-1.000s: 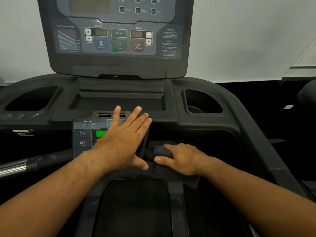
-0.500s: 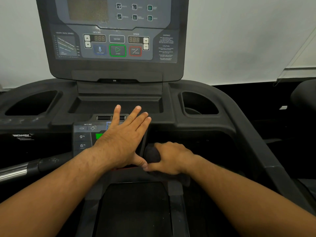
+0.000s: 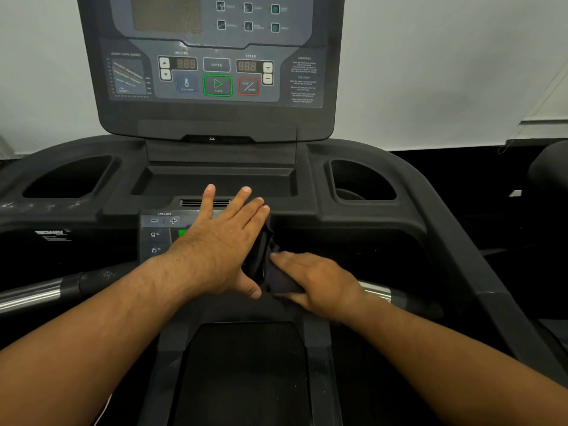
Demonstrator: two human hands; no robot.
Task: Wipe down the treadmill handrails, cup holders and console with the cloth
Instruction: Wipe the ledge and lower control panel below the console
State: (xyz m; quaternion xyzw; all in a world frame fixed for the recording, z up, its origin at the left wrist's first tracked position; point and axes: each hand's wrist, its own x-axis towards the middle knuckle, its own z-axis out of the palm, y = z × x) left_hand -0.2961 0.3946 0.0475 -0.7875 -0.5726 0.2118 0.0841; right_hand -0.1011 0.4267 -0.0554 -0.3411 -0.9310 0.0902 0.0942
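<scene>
The left hand (image 3: pixel 219 252) lies flat and fully spread on the lower control panel (image 3: pixel 159 238), fingers straight and pointing away from the person, gripping nothing. The right hand (image 3: pixel 316 282) sits just beside it, thumb side nearly touching the left thumb, fingers curled down over a dark cloth (image 3: pixel 278 282) and pressing it against the panel's right edge. Part of the cloth bunches up between the two hands, reaching toward the left little finger.

A chrome-ended handrail (image 3: pixel 376 293) runs out from behind the right wrist; another handrail (image 3: pixel 40 295) stretches off well to the left of the left forearm. Past the fingertips lies a shallow tray (image 3: pixel 215 184), flanked by a cup holder (image 3: pixel 69 178) far left and a cup holder (image 3: pixel 362 181) beyond the right hand, both with open room around their rims. The black belt (image 3: pixel 246 373) fills the gap between the forearms.

Just left of the left hand the panel reads "INCLINE", minus and plus, "9%" and "6%". The upright console (image 3: pixel 212 69) ahead shows "INCLINE", "SPEED", "ENTER", "START", "WARNING" and "CAUTION"; smaller print is too blurred to read.
</scene>
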